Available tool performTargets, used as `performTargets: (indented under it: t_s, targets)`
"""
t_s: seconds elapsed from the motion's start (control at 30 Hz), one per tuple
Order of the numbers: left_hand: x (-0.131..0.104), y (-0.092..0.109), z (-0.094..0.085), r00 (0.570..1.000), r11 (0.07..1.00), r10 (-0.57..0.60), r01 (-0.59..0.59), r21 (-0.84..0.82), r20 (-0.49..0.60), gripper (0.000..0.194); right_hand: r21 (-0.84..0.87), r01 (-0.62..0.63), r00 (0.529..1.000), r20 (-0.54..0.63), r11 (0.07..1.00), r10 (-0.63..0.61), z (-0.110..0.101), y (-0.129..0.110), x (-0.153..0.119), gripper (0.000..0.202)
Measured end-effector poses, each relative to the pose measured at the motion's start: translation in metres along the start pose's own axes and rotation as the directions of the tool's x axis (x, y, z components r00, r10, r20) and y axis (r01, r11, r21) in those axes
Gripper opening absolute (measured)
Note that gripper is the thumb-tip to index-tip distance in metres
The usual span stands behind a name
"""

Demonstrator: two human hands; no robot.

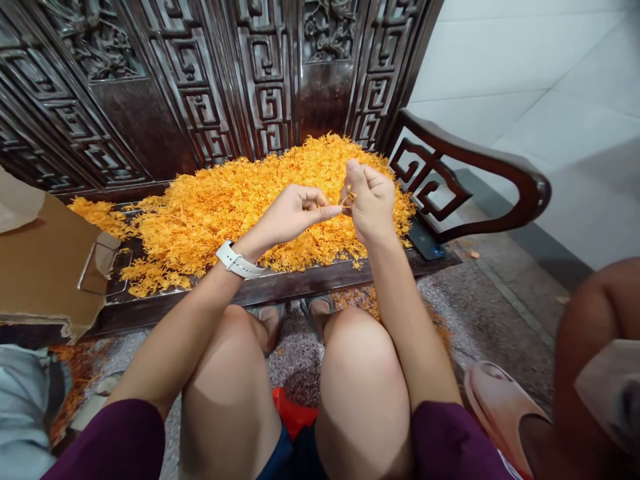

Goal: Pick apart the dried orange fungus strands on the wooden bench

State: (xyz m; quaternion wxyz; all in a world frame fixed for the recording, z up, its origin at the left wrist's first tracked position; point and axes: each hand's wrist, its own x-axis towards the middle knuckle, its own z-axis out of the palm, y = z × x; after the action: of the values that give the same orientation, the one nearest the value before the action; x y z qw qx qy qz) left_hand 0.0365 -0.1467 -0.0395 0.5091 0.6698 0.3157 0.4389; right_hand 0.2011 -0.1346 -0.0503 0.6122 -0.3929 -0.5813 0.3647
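Both hands meet in the air above a heap of orange, stringy plastic-looking pieces (225, 207) piled on a dark wooden bench. My left hand (293, 213), with a white watch (239, 261) on its wrist, is closed in a pinch at one end of a small orange stringy piece (351, 196). The same piece is held by my right hand (373, 200), its fingers curled and the thumb pointing up. Part of the piece is hidden by the fingers, so its full shape does not show.
A cardboard box (45, 260) stands at the left with a metal wire handle (95, 270) beside it. The curved armrest (500, 167) and a dark phone (425, 241) are at the bench's right end. People sit close on both sides. Something red (295, 410) lies between my legs.
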Motion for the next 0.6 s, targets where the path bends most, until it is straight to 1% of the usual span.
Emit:
performTargets:
  t_s: [0.07, 0.17, 0.23, 0.33, 0.43, 0.5, 0.57, 0.6]
  targets:
    - [0.002, -0.001, 0.004, 0.999, 0.999, 0.025, -0.024, -0.022, 0.034, 0.027, 0.067, -0.047, 0.998, -0.039, 0.997, 0.05, 0.003, -0.001, 0.0, 0.057]
    - [0.004, 0.0, 0.008, 0.996, 0.99, 0.027, -0.015, -0.141, 0.083, 0.029, 0.221, -0.083, 0.996, -0.012, 0.972, 0.088, 0.005, -0.006, 0.001, 0.053]
    - [0.006, 0.001, 0.01, 0.99, 0.967, -0.004, 0.04, -0.251, 0.143, 0.031, 0.375, -0.122, 0.992, 0.012, 0.919, 0.127, 0.007, -0.009, 0.001, 0.05]
    - [0.008, 0.0, 0.012, 0.977, 0.904, -0.048, 0.131, -0.407, 0.208, 0.032, 0.572, -0.193, 0.976, 0.028, 0.797, 0.216, 0.012, -0.012, 0.002, 0.045]
    - [0.008, -0.001, 0.013, 0.972, 0.84, -0.066, 0.176, -0.514, 0.225, 0.033, 0.686, -0.235, 0.96, 0.055, 0.688, 0.273, 0.016, -0.013, 0.003, 0.041]
    - [0.006, 0.0, 0.011, 0.97, 0.811, -0.084, 0.2, -0.55, 0.229, 0.033, 0.742, -0.241, 0.958, 0.079, 0.626, 0.275, 0.016, -0.013, 0.003, 0.04]
    - [0.003, 0.005, 0.006, 0.977, 0.782, -0.104, 0.197, -0.592, 0.188, 0.036, 0.79, -0.221, 0.965, 0.091, 0.573, 0.246, 0.01, -0.012, 0.004, 0.039]
    - [0.0, 0.009, 0.001, 0.984, 0.765, -0.112, 0.176, -0.62, 0.142, 0.039, 0.809, -0.201, 0.971, 0.09, 0.553, 0.221, 0.005, -0.011, 0.004, 0.039]
